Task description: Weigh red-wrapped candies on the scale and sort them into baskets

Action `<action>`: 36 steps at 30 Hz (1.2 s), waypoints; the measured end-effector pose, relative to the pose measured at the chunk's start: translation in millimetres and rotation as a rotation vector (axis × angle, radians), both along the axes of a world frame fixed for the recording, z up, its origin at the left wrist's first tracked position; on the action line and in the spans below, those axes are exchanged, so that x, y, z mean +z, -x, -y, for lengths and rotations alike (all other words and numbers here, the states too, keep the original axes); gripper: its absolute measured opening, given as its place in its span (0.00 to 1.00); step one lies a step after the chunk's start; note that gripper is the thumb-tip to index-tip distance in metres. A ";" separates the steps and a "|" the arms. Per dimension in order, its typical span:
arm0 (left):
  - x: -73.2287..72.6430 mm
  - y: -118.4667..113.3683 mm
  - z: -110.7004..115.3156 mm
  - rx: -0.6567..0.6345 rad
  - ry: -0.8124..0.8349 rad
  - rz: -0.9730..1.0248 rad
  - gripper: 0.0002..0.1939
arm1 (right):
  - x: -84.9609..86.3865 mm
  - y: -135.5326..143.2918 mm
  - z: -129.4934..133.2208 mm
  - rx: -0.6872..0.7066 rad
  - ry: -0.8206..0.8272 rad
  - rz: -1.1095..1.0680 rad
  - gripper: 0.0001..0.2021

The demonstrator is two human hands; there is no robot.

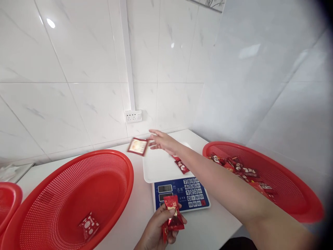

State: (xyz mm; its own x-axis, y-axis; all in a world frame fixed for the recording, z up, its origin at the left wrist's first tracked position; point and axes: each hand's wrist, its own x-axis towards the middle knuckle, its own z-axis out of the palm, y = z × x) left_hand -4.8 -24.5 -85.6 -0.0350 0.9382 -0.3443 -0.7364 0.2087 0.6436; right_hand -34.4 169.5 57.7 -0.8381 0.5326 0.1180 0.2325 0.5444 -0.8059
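Note:
My left hand (162,224) is closed around shiny red snack packets (175,222), at least two of them, in front of the scale's display. My right hand (162,141) reaches over the white weighing tray (153,170) with its fingers stretched out and apart. Just off its fingertips, slightly blurred, is a flat cream packet with a dark red border (138,146), which looks to be in the air. A dark red packet (181,166) lies on the tray, with another partly hidden behind my right forearm. The blue scale (179,190) sits below the tray.
A large red mesh basket (129,173) on the left holds one red spotted packet (89,226). To the right, another red basket (293,194) contains several packets (238,166). Part of a third basket (10,194) shows at far left. A socket (133,116) is on the tiled wall.

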 end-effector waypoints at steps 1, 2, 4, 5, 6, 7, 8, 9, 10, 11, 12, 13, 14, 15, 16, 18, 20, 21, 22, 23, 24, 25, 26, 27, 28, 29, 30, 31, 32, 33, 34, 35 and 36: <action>0.5 0.6 0.3 0.007 0.007 -0.007 0.19 | 8.1 0.5 3.0 0.064 0.037 -0.070 0.23; 0.9 1.2 0.6 0.014 0.015 -0.013 0.19 | 14.3 -1.0 4.1 0.099 0.027 -0.097 0.24; 1.3 1.8 1.1 0.030 0.021 -0.015 0.19 | 18.3 -10.4 1.7 0.095 -0.134 0.020 0.22; 1.1 2.0 1.2 0.034 0.019 -0.013 0.19 | 15.8 -17.9 -1.1 0.060 -0.255 0.145 0.20; 0.5 2.1 1.2 0.037 0.017 -0.010 0.19 | 10.5 -26.8 -4.4 0.020 -0.367 0.280 0.19; -0.3 2.1 1.0 0.035 0.016 -0.008 0.19 | 3.1 -36.6 -7.6 -0.015 -0.447 0.396 0.18; -1.2 2.0 0.8 0.030 0.015 -0.005 0.20 | -5.7 -46.7 -10.5 -0.043 -0.486 0.471 0.17; -2.2 1.7 0.4 0.021 0.014 -0.002 0.20 | -14.9 -56.7 -12.8 -0.069 -0.508 0.530 0.16; -3.1 1.3 0.1 0.011 0.012 0.001 0.20 | -23.8 -66.0 -14.3 -0.091 -0.521 0.575 0.16; -3.7 0.7 -0.2 0.004 0.009 0.003 0.20 | -31.8 -74.3 -14.9 -0.108 -0.531 0.614 0.17; -4.0 0.0 -0.3 -0.002 0.008 0.005 0.20 | -38.3 -81.4 -14.8 -0.120 -0.537 0.645 0.19; -3.9 -0.7 -0.4 -0.006 0.010 0.005 0.20 | -43.1 -87.0 -14.0 -0.128 -0.540 0.665 0.21; -3.6 -1.3 -0.4 -0.008 0.013 0.002 0.20 | -46.2 -91.3 -12.9 -0.131 -0.540 0.675 0.22; -3.2 -1.8 -0.4 -0.009 0.018 -0.001 0.20 | -47.7 -94.2 -11.6 -0.131 -0.540 0.677 0.23; -2.8 -2.1 -0.5 -0.010 0.023 -0.005 0.20 | -47.8 -95.9 -10.5 -0.127 -0.539 0.673 0.22; -2.4 -2.0 -0.7 -0.011 0.025 -0.010 0.20 | -45.4 -96.0 -10.0 -0.115 -0.532 0.660 0.20; -3.0 -1.1 -1.1 -0.015 0.023 -0.012 0.20 | -41.9 -93.0 -13.1 -0.116 -0.523 0.638 0.17; -3.6 -0.6 -1.3 -0.017 0.022 -0.013 0.20 | -40.5 -90.7 -16.2 -0.128 -0.520 0.625 0.16; -4.2 -0.2 -1.5 -0.019 0.020 -0.015 0.20 | -39.8 -88.2 -20.3 -0.147 -0.521 0.611 0.16; -4.8 0.1 -1.6 -0.019 0.015 -0.018 0.20 | -39.8 -85.5 -25.0 -0.168 -0.523 0.601 0.15; -5.3 0.2 -1.5 -0.017 0.009 -0.021 0.19 | -40.6 -82.7 -30.1 -0.188 -0.524 0.596 0.16; -5.6 0.2 -1.4 -0.015 0.001 -0.024 0.19 | -42.3 -79.8 -35.2 -0.202 -0.521 0.598 0.17; -5.7 0.0 -1.3 -0.014 -0.004 -0.025 0.19 | -44.9 -76.9 -40.0 -0.209 -0.513 0.602 0.19; -5.5 -0.2 -1.2 -0.014 -0.007 -0.026 0.19 | -48.1 -74.0 -44.1 -0.211 -0.503 0.606 0.22; -5.2 -0.5 -1.0 -0.014 -0.006 -0.025 0.19 | -51.9 -71.2 -47.3 -0.210 -0.491 0.608 0.25; -4.8 -0.8 -0.9 -0.014 -0.001 -0.024 0.19 | -56.1 -68.3 -49.5 -0.207 -0.479 0.605 0.28; -4.3 -1.0 -0.8 -0.013 0.004 -0.023 0.19 | -60.4 -65.6 -50.7 -0.203 -0.469 0.598 0.30; -3.7 -1.2 -0.7 -0.010 0.007 -0.022 0.20 | -64.7 -63.1 -51.0 -0.200 -0.461 0.587 0.29; -3.2 -1.3 -0.6 -0.008 0.009 -0.020 0.20 | -68.9 -60.9 -50.5 -0.199 -0.456 0.573 0.27; -2.7 -1.5 -0.4 -0.008 0.007 -0.019 0.20 | -72.7 -59.2 -49.4 -0.199 -0.454 0.554 0.23; -2.2 -1.6 -0.2 -0.010 0.004 -0.018 0.20 | -76.2 -58.0 -48.1 -0.201 -0.452 0.530 0.18; -2.0 -1.8 0.0 -0.015 0.001 -0.017 0.20 | -79.0 -57.4 -46.9 -0.204 -0.451 0.501 0.15; -1.8 -2.0 0.2 -0.019 -0.002 -0.017 0.19 | -81.3 -57.3 -45.9 -0.209 -0.448 0.467 0.13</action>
State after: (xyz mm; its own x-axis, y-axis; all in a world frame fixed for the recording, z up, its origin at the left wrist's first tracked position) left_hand -2.8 -24.8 -87.4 -0.0229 0.9393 -0.3422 -0.7214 0.2214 0.6562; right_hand 22.9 215.4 -23.6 -0.7396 0.6729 0.0153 0.6380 0.7081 -0.3028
